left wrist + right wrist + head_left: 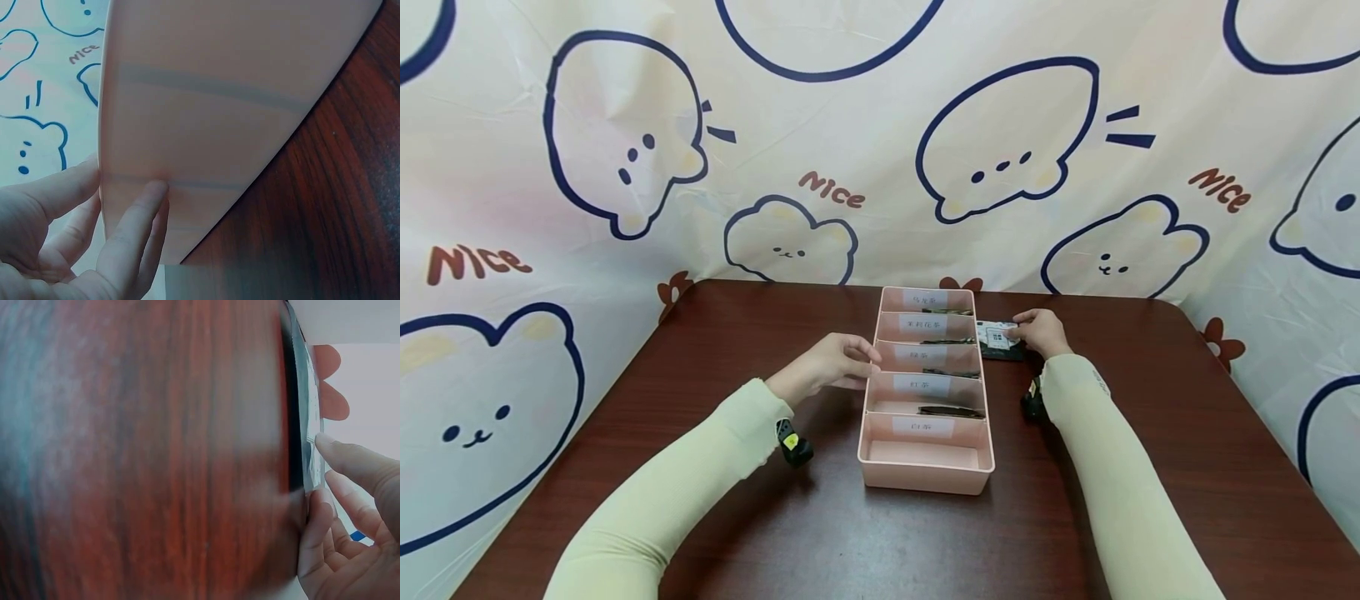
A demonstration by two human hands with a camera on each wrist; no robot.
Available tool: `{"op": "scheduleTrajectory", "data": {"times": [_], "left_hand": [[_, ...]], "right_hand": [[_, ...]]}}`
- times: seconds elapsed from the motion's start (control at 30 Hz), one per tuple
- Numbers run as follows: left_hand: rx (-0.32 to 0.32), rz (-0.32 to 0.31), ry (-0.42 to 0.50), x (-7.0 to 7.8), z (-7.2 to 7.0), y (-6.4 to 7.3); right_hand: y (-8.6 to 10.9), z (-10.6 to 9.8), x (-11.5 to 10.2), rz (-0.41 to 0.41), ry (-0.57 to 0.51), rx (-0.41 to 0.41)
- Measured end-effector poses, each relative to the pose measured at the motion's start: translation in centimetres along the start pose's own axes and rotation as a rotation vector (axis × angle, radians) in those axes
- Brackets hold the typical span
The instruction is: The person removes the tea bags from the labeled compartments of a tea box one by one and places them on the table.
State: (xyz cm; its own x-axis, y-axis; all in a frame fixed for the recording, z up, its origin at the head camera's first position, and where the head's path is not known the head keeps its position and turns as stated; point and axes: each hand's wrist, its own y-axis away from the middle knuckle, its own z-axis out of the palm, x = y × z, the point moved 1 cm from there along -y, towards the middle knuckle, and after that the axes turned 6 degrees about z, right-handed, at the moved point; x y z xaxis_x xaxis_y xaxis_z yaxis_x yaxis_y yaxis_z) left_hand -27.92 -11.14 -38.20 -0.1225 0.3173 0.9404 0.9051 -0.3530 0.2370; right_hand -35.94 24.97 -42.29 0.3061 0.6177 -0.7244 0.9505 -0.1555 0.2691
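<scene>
A long pink divided box (927, 479) stands on the table, its compartments in a row from near to far. White labels with Chinese tea names mark the compartment walls. Dark packets (951, 412) stick up in the farther compartments, while the nearest holds nothing visible. At the box's left side, my left hand (829, 364) holds the wall, with some fingertips over the rim and others against the outside (156, 187). Right of the box's far part lies a dark tea packet (997, 337) with a white label. My right hand (1042, 333) pinches its right edge, thumb on the label side (331, 447).
The dark wooden table (760, 533) extends around the box. A cartoon-printed cloth (880, 125) hangs behind the table's far edge and along both sides. Black wrist devices sit below both sleeves (700, 475).
</scene>
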Motion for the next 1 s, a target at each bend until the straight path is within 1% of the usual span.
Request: {"op": "scheduleTrajectory", "data": {"times": [0.17, 0.33, 0.43, 0.5, 0.6, 0.67, 0.73, 0.87, 1.0], "left_hand": [[-0.003, 0.004, 0.007, 0.0, 0.2, 0.0], [-0.007, 0.006, 0.007, 0.0, 0.2, 0.1], [-0.010, 0.008, 0.004, 0.0, 0.3, 0.0], [-0.010, 0.008, 0.002, 0.0, 0.3, 0.0], [-0.004, 0.012, -0.005, -0.1, 0.2, 0.0], [0.003, 0.014, -0.009, -0.1, 0.1, 0.1], [0.007, 0.023, -0.013, -0.2, 0.0, 0.0], [0.009, 0.036, -0.011, -0.3, 0.1, 0.0], [0.008, 0.036, -0.003, -0.2, 0.1, 0.0]], "right_hand": [[-0.2, 0.0, 0.3, 0.010, 0.003, 0.012], [-0.3, -0.1, 0.5, 0.023, -0.021, 0.017], [-0.3, -0.4, 0.6, 0.032, -0.066, -0.006], [-0.2, -0.9, 0.4, 0.039, -0.121, -0.028], [0.2, -1.8, -0.5, 0.007, -0.210, -0.071], [0.9, -2.6, -1.5, -0.041, -0.257, -0.088], [2.1, -3.5, -2.8, -0.107, -0.282, -0.097], [5.5, -5.0, -5.3, -0.219, -0.332, -0.086], [9.1, -5.6, -6.6, -0.330, -0.398, -0.102]]}}
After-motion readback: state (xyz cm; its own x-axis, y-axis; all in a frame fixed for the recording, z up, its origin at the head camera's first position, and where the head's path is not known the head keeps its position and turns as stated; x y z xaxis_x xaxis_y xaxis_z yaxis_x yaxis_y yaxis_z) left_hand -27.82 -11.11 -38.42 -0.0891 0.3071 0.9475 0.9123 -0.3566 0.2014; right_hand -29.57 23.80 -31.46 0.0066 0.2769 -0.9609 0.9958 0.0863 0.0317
